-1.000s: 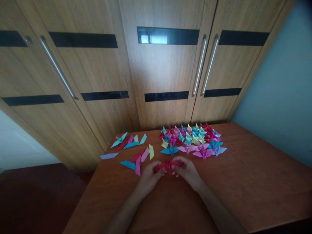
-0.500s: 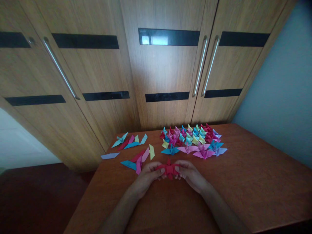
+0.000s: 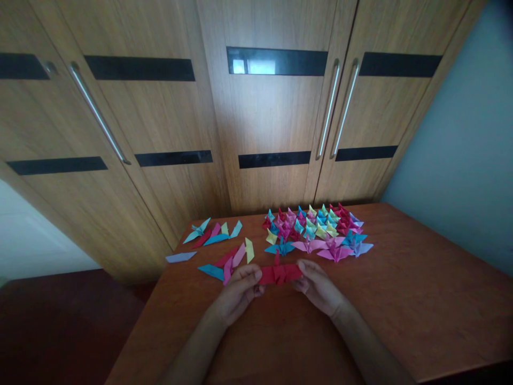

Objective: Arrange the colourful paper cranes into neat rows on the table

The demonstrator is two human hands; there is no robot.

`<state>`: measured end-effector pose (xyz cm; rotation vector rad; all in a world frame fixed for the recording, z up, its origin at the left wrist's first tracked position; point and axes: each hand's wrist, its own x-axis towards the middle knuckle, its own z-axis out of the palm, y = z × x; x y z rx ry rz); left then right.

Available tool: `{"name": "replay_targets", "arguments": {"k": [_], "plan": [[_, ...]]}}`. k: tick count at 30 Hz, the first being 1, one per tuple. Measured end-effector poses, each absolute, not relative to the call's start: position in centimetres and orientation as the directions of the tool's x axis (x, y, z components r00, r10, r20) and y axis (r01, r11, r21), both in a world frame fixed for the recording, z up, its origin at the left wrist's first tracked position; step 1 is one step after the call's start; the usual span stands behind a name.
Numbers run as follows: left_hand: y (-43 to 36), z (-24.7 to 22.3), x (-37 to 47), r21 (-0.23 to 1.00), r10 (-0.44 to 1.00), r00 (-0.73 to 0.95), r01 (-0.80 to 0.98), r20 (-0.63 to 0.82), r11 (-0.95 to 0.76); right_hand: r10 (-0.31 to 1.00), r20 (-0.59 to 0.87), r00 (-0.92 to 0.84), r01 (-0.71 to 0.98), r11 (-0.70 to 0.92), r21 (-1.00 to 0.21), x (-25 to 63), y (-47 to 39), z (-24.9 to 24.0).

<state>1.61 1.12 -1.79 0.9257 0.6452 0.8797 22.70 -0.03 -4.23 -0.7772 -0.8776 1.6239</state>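
A red origami crane (image 3: 279,274) is stretched between my two hands, above the table. My left hand (image 3: 239,293) pinches the end of one wing between thumb and fingers. On the other side, my right hand (image 3: 320,289) pinches the tip of the opposite wing. The wings lie spread nearly level, and a narrow red point sticks up at the middle. My fingers partly hide both wing ends. Just beyond my left hand lie folded paper pieces in pink (image 3: 228,269), blue (image 3: 211,271) and yellow (image 3: 249,250).
Many finished paper cranes (image 3: 308,223) in mixed colours stand grouped at the table's back. More folded strips and a pale teal crane (image 3: 197,231) lie at the back left. A wooden wardrobe (image 3: 272,117) rises behind the brown table (image 3: 401,289); a wall stands at right.
My hands have moved slightly apart, drawing the red crane's wings out wider and flatter. Its centre has opened out. The other papers have not moved.
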Motion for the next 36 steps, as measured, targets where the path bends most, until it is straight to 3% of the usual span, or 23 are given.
{"name": "replay_targets", "arguments": {"k": [6, 12, 18, 31, 36], "plan": [[1.8, -2.2, 1.8, 0.961, 0.915, 0.384, -0.184, -0.124, 0.207, 1.0, 0.01, -0.001, -0.163, 0.009, -0.987, 22.5, 0.9, -5.0], [2.2, -3.1, 1.9, 0.984, 0.943, 0.309, -0.083, -0.123, 0.156, 0.963, 0.166, 0.213, 0.125, 0.142, -0.982, 23.4, 1.4, -5.8], [1.9, -3.1, 2.4, 0.989, 0.944, 0.301, -0.014, -0.134, 0.145, 0.914, 0.371, 0.165, 0.409, 0.279, -0.869, 21.9, -1.3, -4.6], [1.7, -3.3, 2.9, 0.995, 0.901, 0.422, 0.067, -0.101, 0.081, 0.897, 0.429, 0.109, 0.604, 0.283, -0.745, 21.3, -2.4, -5.0], [1.8, -3.7, 3.0, 0.993, 0.89, 0.442, 0.077, -0.112, 0.087, 0.853, 0.494, 0.171, 0.856, 0.119, -0.502, 23.8, -2.2, -4.9]]}}
